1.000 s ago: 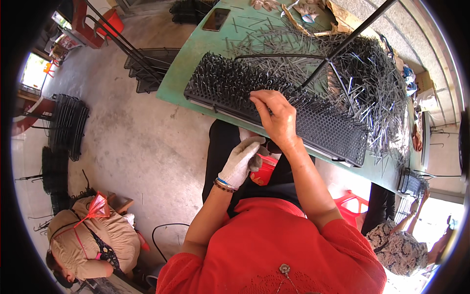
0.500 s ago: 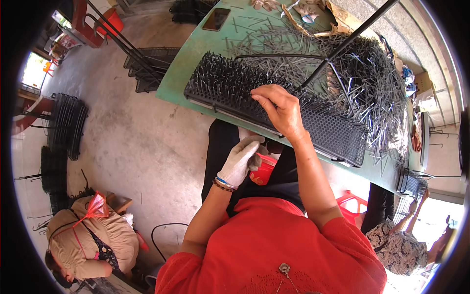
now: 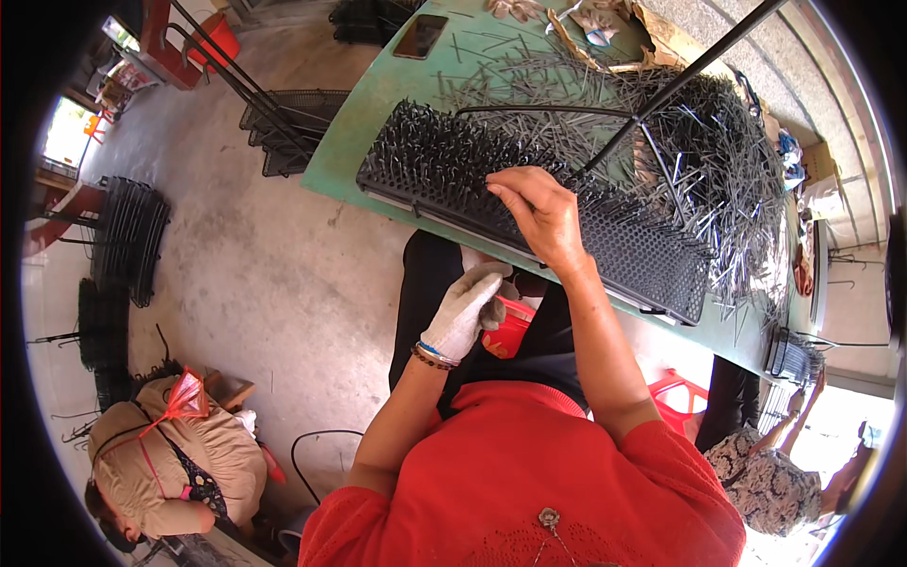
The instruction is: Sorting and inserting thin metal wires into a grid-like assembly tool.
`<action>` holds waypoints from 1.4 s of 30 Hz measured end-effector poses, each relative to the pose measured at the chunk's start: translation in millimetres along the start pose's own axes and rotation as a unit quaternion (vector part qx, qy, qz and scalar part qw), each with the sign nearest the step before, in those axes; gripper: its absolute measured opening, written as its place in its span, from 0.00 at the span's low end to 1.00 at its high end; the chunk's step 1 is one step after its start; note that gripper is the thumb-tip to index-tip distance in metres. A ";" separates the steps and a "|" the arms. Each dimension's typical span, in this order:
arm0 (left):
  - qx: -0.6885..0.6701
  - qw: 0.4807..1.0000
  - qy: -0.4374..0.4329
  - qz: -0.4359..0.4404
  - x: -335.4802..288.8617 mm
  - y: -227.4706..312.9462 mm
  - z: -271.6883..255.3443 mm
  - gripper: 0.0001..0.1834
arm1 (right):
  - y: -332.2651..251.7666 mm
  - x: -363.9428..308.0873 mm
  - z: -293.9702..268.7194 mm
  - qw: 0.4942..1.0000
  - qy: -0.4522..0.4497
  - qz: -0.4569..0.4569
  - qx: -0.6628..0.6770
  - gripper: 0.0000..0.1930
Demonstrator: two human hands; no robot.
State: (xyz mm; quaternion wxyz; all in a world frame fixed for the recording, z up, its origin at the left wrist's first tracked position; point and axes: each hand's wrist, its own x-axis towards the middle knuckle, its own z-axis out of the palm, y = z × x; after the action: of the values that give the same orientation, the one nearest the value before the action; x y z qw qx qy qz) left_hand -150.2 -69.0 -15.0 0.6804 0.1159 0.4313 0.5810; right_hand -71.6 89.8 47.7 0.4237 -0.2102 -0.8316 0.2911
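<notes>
A long black perforated metal rack (image 3: 614, 248) lies along the near edge of the green table (image 3: 354, 132). Thin black strips (image 3: 425, 142) stand densely upright in its left and middle holes, while holes at the right front are bare. My bare right hand (image 3: 543, 213) is over the rack's middle, thumb and forefinger pinched beside the strips; whatever they hold is too small to make out. Below the table edge, my left hand (image 3: 468, 304) wears a pale glove and has its fingers curled. A red container (image 3: 508, 333) sits just beside it; the glove hides what its fingers hold.
Loose black strips (image 3: 727, 161) are heaped behind the rack, under a slanting black rod (image 3: 680, 90). A phone (image 3: 420, 36) lies at the table's far left. Stacked black racks (image 3: 132, 236) stand on the left. People work at lower left (image 3: 189, 454) and lower right (image 3: 775, 472).
Both my hands keep almost the same place and pose. The view has shifted very slightly.
</notes>
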 end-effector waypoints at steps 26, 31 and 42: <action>-0.005 1.000 0.003 0.004 -1.3 -2.4 1.3 0.16 | -11.6 -1.3 9.5 0.976 -0.079 -0.077 -0.188 0.13; -0.002 1.000 0.004 0.007 -0.6 -2.2 3.3 0.16 | -8.7 -2.1 10.6 0.978 -0.093 -0.061 -0.177 0.14; 0.130 0.985 0.080 0.084 -16.5 32.4 7.4 0.16 | -24.8 -79.3 -42.4 0.993 0.031 0.098 -0.058 0.10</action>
State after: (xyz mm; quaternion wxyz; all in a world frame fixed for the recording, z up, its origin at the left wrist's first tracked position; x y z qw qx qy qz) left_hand -166.5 -71.5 18.3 0.5718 0.1925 0.5446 0.5825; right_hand 4.8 37.1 37.9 0.4060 -0.3244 -0.8086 0.2759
